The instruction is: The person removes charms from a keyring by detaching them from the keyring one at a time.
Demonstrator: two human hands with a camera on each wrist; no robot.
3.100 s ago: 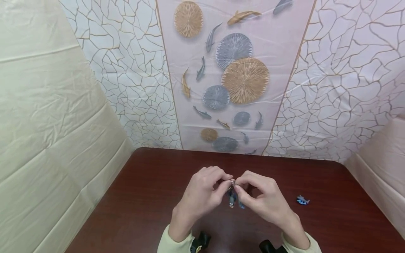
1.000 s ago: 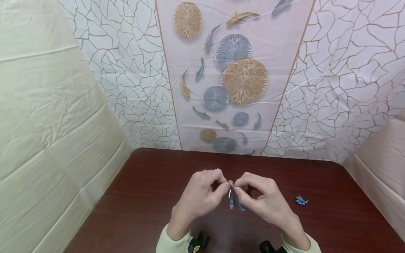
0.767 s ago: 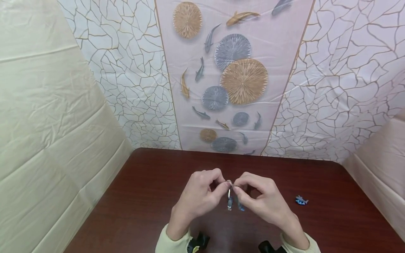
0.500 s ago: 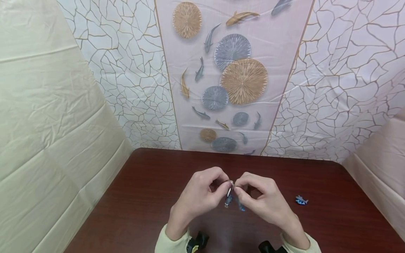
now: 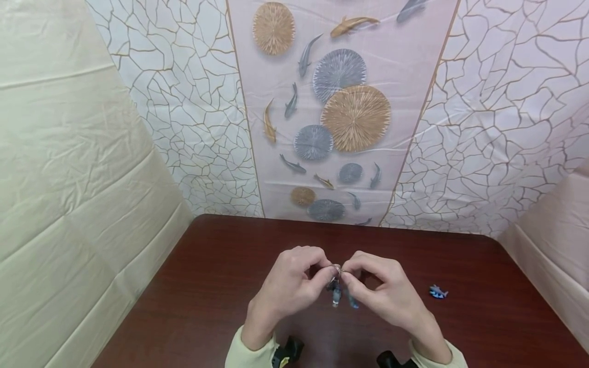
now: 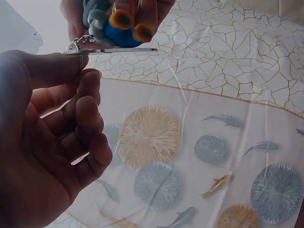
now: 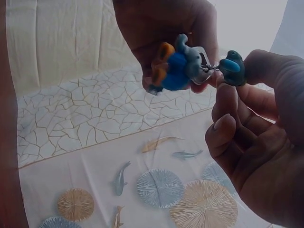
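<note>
I see my left hand [image 5: 287,286] and right hand [image 5: 379,291] both pinching a keyring [image 5: 337,269] above the table's [image 5: 207,286] centre, its charm [image 5: 336,295] dangling toward 6 o'clock, fingers hiding the join, a toy [image 5: 437,292] at 3 o'clock.

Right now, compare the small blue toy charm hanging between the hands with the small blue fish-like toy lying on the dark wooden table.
The small blue toy charm hangs in the air from a metal ring that the left hand and right hand pinch; the small blue fish-like toy lies untouched on the dark wooden table, off to the right. The charm shows grey and orange parts in the wrist views; the toy shows blue with pale marks. Both are small and mostly blue.
</note>
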